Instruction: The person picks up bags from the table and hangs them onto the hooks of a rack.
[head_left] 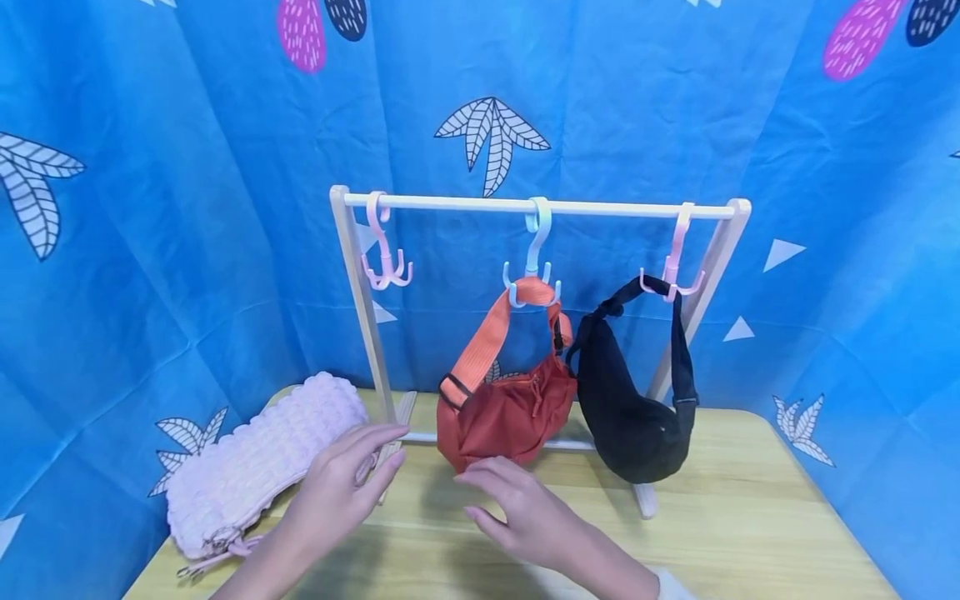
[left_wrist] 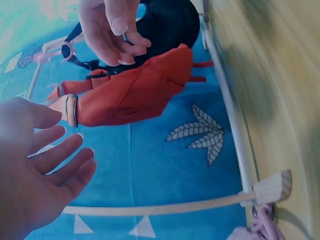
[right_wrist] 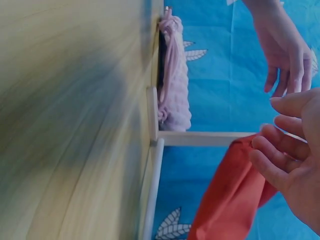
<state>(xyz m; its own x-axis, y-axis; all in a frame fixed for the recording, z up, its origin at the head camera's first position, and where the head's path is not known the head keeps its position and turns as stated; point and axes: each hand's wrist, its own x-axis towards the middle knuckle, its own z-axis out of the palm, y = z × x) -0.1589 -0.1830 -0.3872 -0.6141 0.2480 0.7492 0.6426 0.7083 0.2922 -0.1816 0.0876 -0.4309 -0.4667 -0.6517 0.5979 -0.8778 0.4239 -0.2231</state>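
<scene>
Strap [head_left: 482, 343] of the red bag [head_left: 502, 425] is hanging on the blue hook [head_left: 534, 252], above and beyond your right grip [head_left: 517, 512]. That grip and your left grip [head_left: 337, 483] are standing loosely parted, holding nothing; the views are not showing whether the right one is touching the bag. Nudging it up from below would be risking the strap slipping off the hook; pushing it rightward, a bump into the black bag [head_left: 633, 425] hanging right of that grip. The pink bag [head_left: 258, 454] is lying left of your left grip.

A creased blue curtain [head_left: 637, 125], printed with white leaves [head_left: 498, 154], pale triangles [head_left: 782, 253] and pink and navy drops [head_left: 302, 35], hangs behind and on both sides of a wooden table [head_left: 750, 508].
</scene>
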